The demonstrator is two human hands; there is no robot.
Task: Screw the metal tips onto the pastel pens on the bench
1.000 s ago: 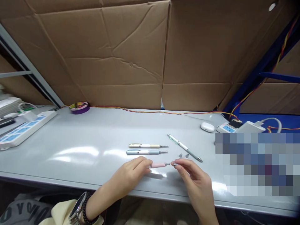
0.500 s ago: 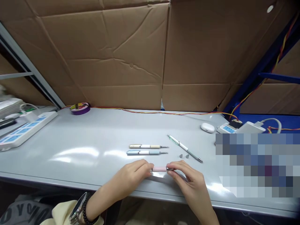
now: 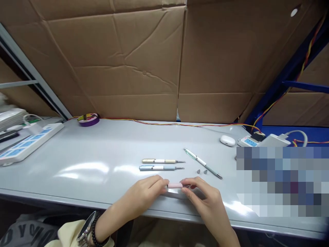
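Brought leftward since a second ago, the right hand [image 3: 210,198] closes its fingers on the metal end of the pink pen [image 3: 175,185] while the left hand [image 3: 147,189] pinches the other, just nearer than the blue pen [image 3: 160,167], over the table [image 3: 102,147] (open room stretches left of the blue pen to the power strip [image 3: 32,142]).

The head-worn camera over there looks forward and down, near the left hand [image 3: 147,189] and right hand [image 3: 209,198], facing cardboard sheets [image 3: 128,51].
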